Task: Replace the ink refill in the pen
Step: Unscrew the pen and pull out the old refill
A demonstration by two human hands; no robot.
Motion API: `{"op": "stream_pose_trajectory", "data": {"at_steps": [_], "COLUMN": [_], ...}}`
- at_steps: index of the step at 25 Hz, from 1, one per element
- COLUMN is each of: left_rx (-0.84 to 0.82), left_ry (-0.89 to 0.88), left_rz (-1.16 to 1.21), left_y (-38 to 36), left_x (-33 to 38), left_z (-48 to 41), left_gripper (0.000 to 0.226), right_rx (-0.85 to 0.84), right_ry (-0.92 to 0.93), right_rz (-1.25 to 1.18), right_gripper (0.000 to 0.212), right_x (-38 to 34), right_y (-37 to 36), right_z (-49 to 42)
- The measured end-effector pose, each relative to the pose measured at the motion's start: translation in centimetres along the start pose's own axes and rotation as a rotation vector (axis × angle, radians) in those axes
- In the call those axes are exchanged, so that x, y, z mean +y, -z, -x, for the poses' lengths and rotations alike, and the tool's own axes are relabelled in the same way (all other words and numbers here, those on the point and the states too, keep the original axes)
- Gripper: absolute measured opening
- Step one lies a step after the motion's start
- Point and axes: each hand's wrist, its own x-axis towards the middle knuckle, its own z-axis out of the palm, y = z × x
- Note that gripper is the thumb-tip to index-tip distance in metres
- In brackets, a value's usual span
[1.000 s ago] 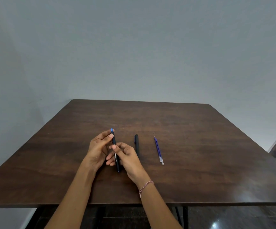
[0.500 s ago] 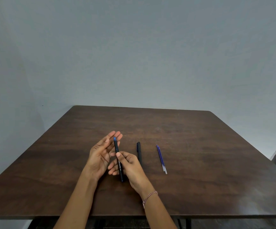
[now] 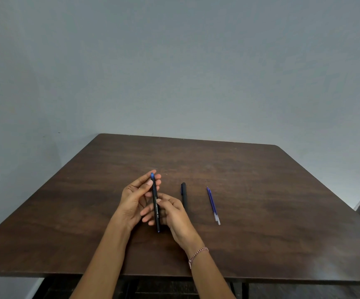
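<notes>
Early stage, I judge — the cap (image 3: 184, 195) lies off on the worktop (image 3: 261, 190) just right of the pen (image 3: 155, 203), with refills (image 3: 213, 205) farther right; whether the old one is out, I cannot tell. The right hand (image 3: 174, 214) fingers are closed round the pen's lower barrel. The left hand (image 3: 135, 198) pinches its blue far end between thumb and fingertips (image 3: 158, 177) — pen raised off the worktop.

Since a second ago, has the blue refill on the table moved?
No. The blue refill still lies right of the black pen cap, same gap; only the camera shifted.
</notes>
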Motion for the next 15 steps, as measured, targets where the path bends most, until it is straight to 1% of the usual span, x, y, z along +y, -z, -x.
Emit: {"op": "stream_pose_trajectory", "data": {"at_steps": [3, 7, 9, 12, 15], "left_rx": [0.051, 0.078, 0.052, -0.019, -0.032], "left_ry": [-0.019, -0.076, -0.038, 0.058, 0.064], "left_rz": [-0.032, -0.048, -0.032, 0.028, 0.005], "left_y": [-0.25, -0.53, -0.5, -0.53, -0.78], "left_x": [0.08, 0.39, 0.59, 0.84, 0.82], "left_z": [0.3, 0.54, 0.59, 0.76, 0.92], "left_gripper": [0.026, 0.031, 0.031, 0.038, 0.035], "right_rx": [-0.021, -0.028, -0.015, 0.022, 0.023], "right_ry": [0.014, 0.024, 0.04, 0.045, 0.032], "right_rz": [0.023, 0.074, 0.046, 0.006, 0.007], "right_gripper": [0.029, 0.022, 0.019, 0.016, 0.017], "right_x": [0.03, 0.09, 0.13, 0.21, 0.39], "right_y": [-0.02, -0.04, -0.01, 0.1, 0.15], "right_z": [0.05, 0.06, 0.0, -0.1, -0.18]}}
